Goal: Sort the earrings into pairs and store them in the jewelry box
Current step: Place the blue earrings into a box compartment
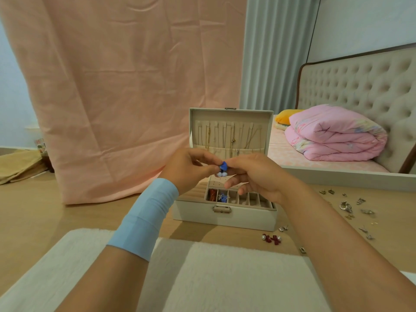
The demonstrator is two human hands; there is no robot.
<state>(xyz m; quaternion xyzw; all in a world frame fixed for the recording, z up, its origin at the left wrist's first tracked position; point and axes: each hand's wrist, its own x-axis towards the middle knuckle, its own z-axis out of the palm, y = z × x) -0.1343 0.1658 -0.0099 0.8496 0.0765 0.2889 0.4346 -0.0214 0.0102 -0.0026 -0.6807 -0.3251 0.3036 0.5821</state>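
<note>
Now | blue bow earrings (pixel 222 168) (white pearls) | pinched: left hand (pixel 188 170), right hand (pixel 255 174)

Left hand (pixel 190 170), pale blue band on forearm, and right hand (pixel 254 174) meet above the open cream leatherette jewelry box (pixel 225 216). Fingers of both pinch the blue bow earrings with white beads (pixel 222 168). Box lid upright, thin chains hanging inside it. Front row of compartments: red piece (pixel 211 194) in leftmost, blue piece (pixel 222 197) in the next. On the light wooden surface right of the box: red bow earrings with pearls (pixel 272 239) and scattered small silver earrings (pixel 346 207).
</note>
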